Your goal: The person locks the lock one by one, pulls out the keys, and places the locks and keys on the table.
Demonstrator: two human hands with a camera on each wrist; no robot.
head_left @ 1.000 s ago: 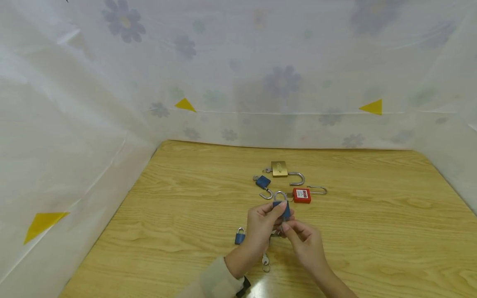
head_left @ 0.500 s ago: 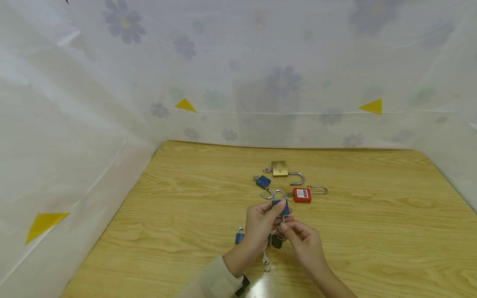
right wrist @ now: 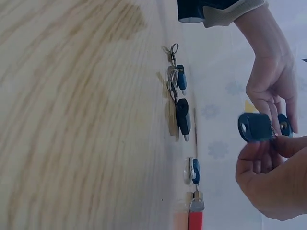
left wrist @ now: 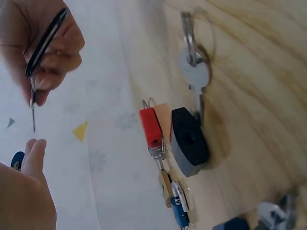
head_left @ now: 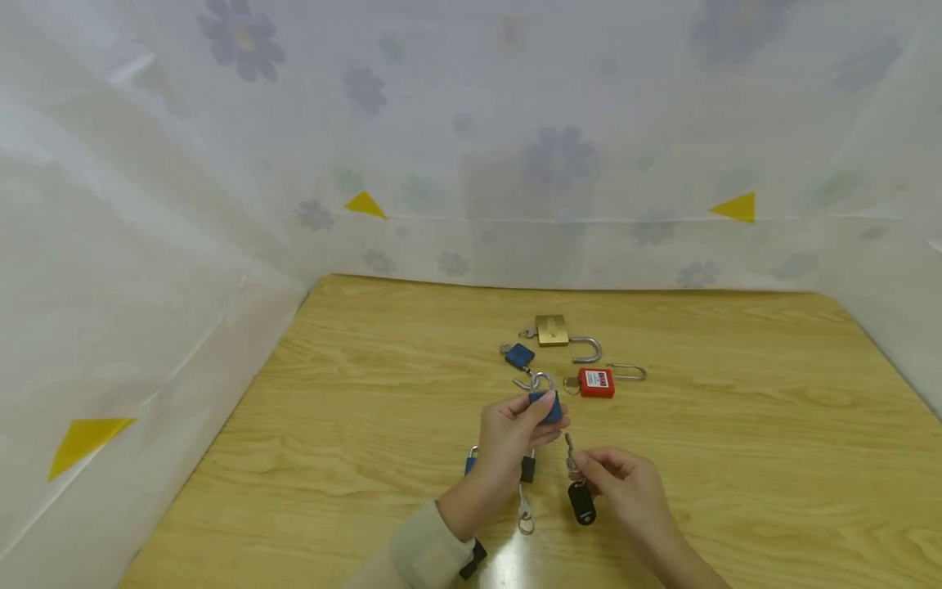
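Observation:
My left hand [head_left: 504, 438] grips a blue padlock [head_left: 546, 409] between thumb and fingers, its steel shackle pointing up and away. Just right of it, my right hand [head_left: 625, 487] pinches a small key [head_left: 569, 446] on a ring. From that ring hangs a black oval tag [head_left: 581, 503], which also shows in the right wrist view as a dark tag [right wrist: 254, 127]. The key's tip is apart from the padlock's bottom. Below my left hand lies a black padlock [left wrist: 189, 141] with a key [left wrist: 195, 72] in it; the wrist partly covers a smaller blue padlock [head_left: 471, 465].
Beyond my hands lie a brass padlock [head_left: 551, 330], another blue padlock [head_left: 519, 355] and a red padlock [head_left: 596, 383], each with its shackle swung out. A flower-printed white sheet [head_left: 441, 164] walls in the wooden table [head_left: 736, 425].
The key has come away from the held blue padlock, and my right hand has moved right and nearer with it. My left hand has shifted slightly left with the padlock.

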